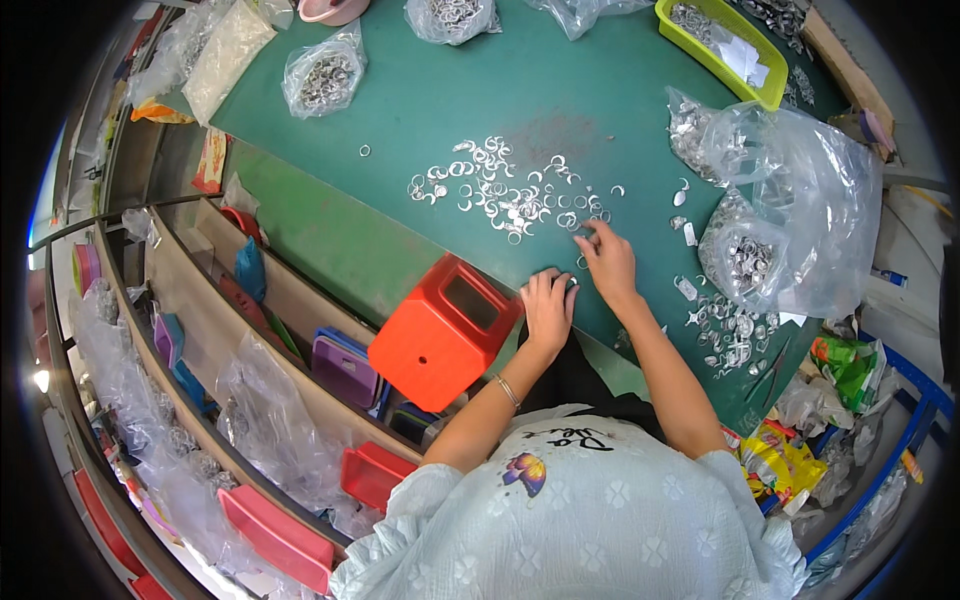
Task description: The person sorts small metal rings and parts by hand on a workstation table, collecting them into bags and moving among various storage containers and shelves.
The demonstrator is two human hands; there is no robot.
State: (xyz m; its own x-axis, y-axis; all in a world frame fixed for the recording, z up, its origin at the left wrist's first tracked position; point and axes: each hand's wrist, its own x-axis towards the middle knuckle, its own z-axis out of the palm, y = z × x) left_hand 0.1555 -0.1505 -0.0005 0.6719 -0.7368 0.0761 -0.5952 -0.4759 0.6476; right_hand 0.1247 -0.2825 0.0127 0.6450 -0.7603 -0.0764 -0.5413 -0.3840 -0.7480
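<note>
A loose spread of silver metal rings and crescent-shaped pieces lies on the green tabletop in front of me. My right hand is at the near right side of this spread, its fingertips drawn together beside several rings. What they pinch, if anything, is too small to make out. My left hand rests at the table's near edge with curled fingers. A small shiny bit shows by its fingertips, but its kind cannot be told. One ring lies close to my right thumb.
A red plastic stool stands left of my left arm. Clear bags of metal parts and a second pile of silver pieces are at right, near scissors. A yellow-green basket sits far right; shelves line the left.
</note>
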